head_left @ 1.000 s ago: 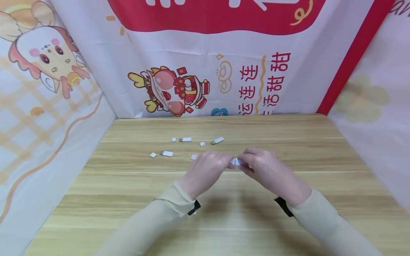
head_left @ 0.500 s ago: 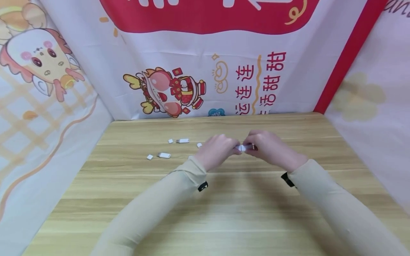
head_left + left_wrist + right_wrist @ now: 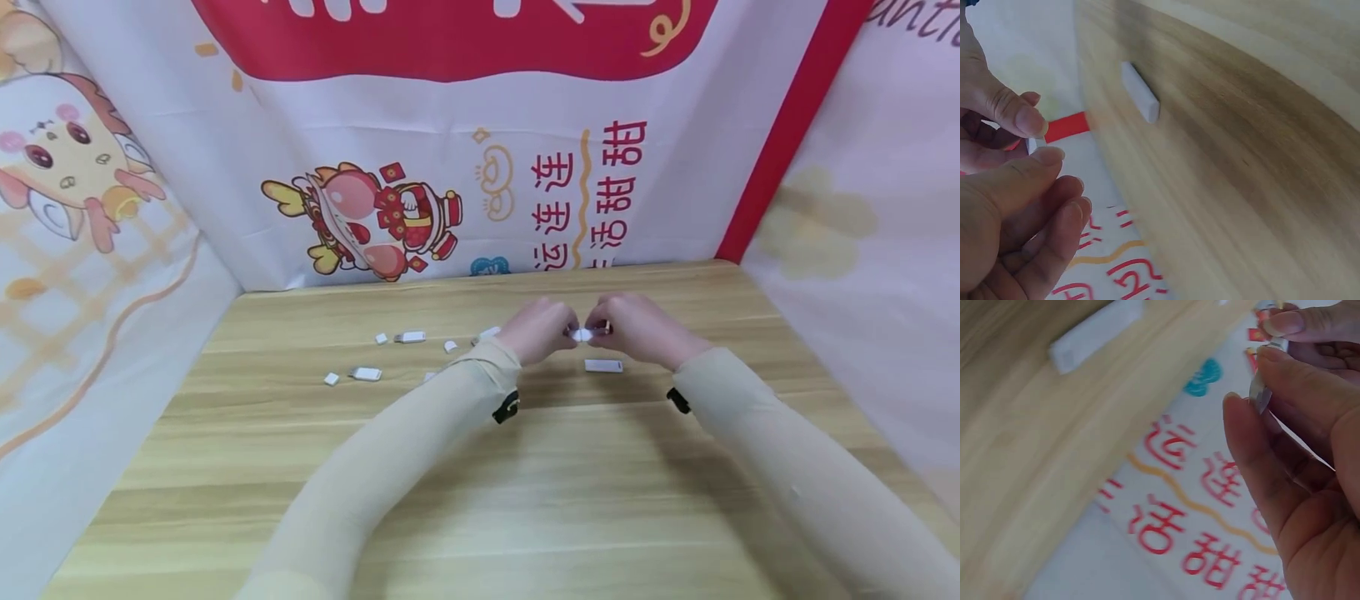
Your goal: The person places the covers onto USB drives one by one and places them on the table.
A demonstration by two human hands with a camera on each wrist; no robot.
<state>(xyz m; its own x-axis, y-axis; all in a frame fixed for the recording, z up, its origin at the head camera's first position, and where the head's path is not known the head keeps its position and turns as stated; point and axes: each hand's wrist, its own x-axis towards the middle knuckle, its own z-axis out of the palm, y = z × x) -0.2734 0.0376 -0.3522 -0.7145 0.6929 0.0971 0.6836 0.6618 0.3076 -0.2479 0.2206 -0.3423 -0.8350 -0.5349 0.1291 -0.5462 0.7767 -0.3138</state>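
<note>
Both hands meet over the far right part of the table around a small white USB flash drive (image 3: pixel 582 335). My left hand (image 3: pixel 542 329) pinches its left end between thumb and fingers. The other end is pinched by my right hand (image 3: pixel 637 327); in the right wrist view a grey edge of the flash drive (image 3: pixel 1260 394) shows between the fingertips. A line crosses the middle of the piece; I cannot tell whether cap and body are joined. Just below the hands lies another white flash drive (image 3: pixel 603 366), with no metal plug showing.
Left of the hands lie uncapped flash drives (image 3: pixel 411 337), another drive (image 3: pixel 367 374) and one partly behind the left hand (image 3: pixel 489 333). Loose white caps (image 3: pixel 381 338) lie near them, one partly covered by the left sleeve. A printed cloth wall (image 3: pixel 420 117) stands behind the table.
Both hands have moved away from me and slightly right, still gripping the flash drive. The white drive below them, hidden before, is now in sight. The head view has shifted a little right.
</note>
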